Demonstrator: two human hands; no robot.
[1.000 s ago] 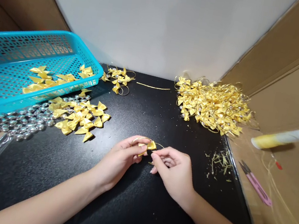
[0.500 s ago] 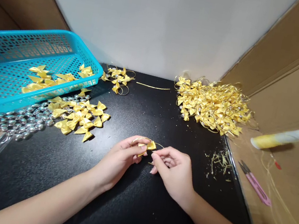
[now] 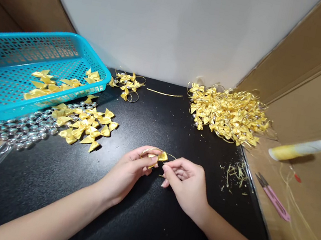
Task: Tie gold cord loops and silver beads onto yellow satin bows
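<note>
Between thumb and fingers, my left hand (image 3: 137,163) pinches a yellow satin bow (image 3: 162,156), partly hidden by the fingertips. A loop of gold cord (image 3: 151,149) curves over that hand's fingers. Close by on the right, my right hand (image 3: 186,176) is closed with thumb and forefinger together on the gold cord, which arcs out from the bow to the fingertips. A short cord end shows below the right fingers. Both hands hover over the front middle of the black tabletop (image 3: 133,222).
A turquoise basket (image 3: 95,57) with bows stands at left, beside silver beads (image 3: 30,130) and loose bows (image 3: 85,123). Finished-looking looped bows (image 3: 230,113) are heaped back right. Pink thread snips (image 3: 274,198), a thread spool (image 3: 300,149) and cord scraps (image 3: 236,172) lie right. A cord piece (image 3: 164,93) lies behind.
Almost nothing differs. Both hands keep their hold on the bow and cord in nearly the same place, and the view has shifted very slightly.
</note>
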